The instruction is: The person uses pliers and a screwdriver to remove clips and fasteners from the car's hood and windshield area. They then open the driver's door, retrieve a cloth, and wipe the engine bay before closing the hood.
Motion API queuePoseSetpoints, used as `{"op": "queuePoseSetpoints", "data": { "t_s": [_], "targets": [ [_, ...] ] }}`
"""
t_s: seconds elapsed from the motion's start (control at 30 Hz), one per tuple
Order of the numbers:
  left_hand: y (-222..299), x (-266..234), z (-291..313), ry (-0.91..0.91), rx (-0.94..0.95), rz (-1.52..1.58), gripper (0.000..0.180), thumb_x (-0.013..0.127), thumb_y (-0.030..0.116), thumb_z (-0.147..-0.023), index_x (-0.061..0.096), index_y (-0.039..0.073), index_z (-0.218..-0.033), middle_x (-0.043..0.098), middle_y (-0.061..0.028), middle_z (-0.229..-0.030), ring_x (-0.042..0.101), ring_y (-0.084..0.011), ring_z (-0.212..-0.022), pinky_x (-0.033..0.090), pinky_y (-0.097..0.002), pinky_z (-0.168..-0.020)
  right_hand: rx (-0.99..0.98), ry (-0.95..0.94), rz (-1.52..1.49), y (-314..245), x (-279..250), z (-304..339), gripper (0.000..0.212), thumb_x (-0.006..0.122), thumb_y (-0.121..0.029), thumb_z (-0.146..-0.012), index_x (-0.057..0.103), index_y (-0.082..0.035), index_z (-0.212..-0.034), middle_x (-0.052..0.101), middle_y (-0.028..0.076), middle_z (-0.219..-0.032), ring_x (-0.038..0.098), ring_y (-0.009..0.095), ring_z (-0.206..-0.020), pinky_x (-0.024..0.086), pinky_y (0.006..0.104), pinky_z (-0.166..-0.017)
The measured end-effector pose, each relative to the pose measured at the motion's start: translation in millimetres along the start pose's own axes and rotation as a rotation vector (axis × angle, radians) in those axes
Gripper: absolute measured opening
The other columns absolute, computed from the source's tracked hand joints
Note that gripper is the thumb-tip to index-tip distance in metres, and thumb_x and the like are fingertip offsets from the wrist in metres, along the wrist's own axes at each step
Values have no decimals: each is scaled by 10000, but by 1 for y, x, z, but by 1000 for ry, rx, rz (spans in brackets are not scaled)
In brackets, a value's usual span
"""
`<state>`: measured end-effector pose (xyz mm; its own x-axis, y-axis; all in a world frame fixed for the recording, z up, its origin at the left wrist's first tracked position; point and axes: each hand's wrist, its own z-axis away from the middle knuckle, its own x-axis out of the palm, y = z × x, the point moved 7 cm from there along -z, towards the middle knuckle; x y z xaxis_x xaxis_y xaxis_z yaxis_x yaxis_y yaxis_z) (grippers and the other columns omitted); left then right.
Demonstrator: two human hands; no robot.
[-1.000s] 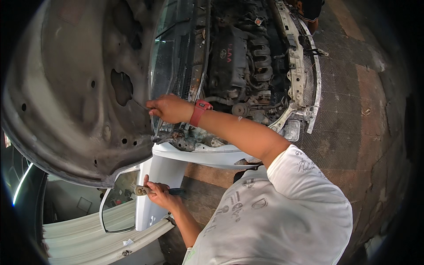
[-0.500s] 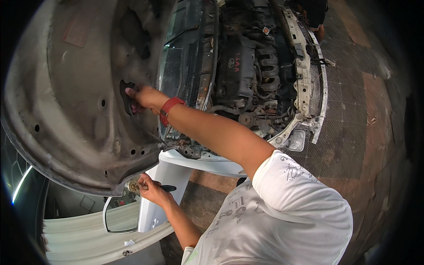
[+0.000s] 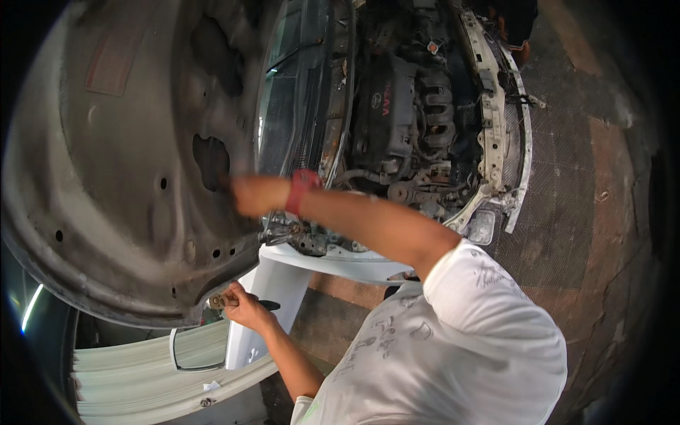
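Observation:
The underside of a raised car hood [image 3: 134,177] fills the left of the view, with several holes in its inner panel. My right hand [image 3: 258,196], wearing a red watch [image 3: 303,191], is beside a dark cutout [image 3: 210,161] in that panel. Motion smears its fingers, so their grip is unclear. By the hood's lower corner, my left hand [image 3: 248,310] is closed around a ratchet wrench [image 3: 268,305]. The tool's round head [image 3: 218,301] sticks out past the fingers, and its black handle shows on the other side of the hand.
The exposed engine [image 3: 389,106] lies beyond my right arm, with the bare front frame [image 3: 489,142] at its right. A hood hinge [image 3: 280,234] sits near a white fender [image 3: 340,263]. Below are a side mirror [image 3: 202,347] and matted floor [image 3: 567,212]. Another person [image 3: 517,28] is partly visible at the top.
My right hand has come out of the panel cutout and moved right and down. My left hand still holds the ratchet wrench in nearly the same place. The view has shifted slightly.

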<state>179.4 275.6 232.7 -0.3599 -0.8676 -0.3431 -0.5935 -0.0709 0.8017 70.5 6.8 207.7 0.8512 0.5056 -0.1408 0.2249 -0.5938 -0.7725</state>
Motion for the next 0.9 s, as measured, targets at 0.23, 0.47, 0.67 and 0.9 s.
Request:
{"op": "queuePoseSetpoints", "data": {
  "t_s": [0.23, 0.47, 0.67, 0.9],
  "targets": [
    [-2, -8, 4, 36, 16, 46, 332, 705, 261, -1044, 543, 84, -815, 406, 74, -665, 300, -35, -543, 205, -257, -499, 151, -248, 102, -15, 54, 138, 411, 609, -237, -975, 561, -86, -1354, 722, 243, -888, 705, 445, -839, 531, 563, -733],
    [-1, -1, 9, 57, -21, 112, 280, 725, 244, -1033, 576, 79, -863, 431, 79, -700, 302, -29, -565, 213, -257, -509, 404, -395, 16, 53, 28, 190, 946, 770, -511, -888, 384, 83, -1514, 643, 338, -1291, 648, 428, -1223, 519, 479, -1029],
    [-5, -3, 7, 35, -23, 114, 302, 727, 265, -1033, 575, 75, -854, 427, 78, -685, 296, -31, -568, 208, -260, -515, 454, 146, 67, 19, -49, 73, 958, 763, -630, -871, 450, 11, -1510, 491, 372, -1444, 506, 495, -1357, 422, 547, -1132],
    [-1, -6, 6, 25, 11, 90, 302, 714, 270, -1041, 594, 56, -865, 401, 79, -648, 280, -30, -539, 182, -260, -493, 560, 140, 351, 35, -46, -1, 617, 673, -572, -936, 651, -164, -1399, 495, 323, -1434, 447, 508, -1400, 414, 629, -1097]
  ]
}}
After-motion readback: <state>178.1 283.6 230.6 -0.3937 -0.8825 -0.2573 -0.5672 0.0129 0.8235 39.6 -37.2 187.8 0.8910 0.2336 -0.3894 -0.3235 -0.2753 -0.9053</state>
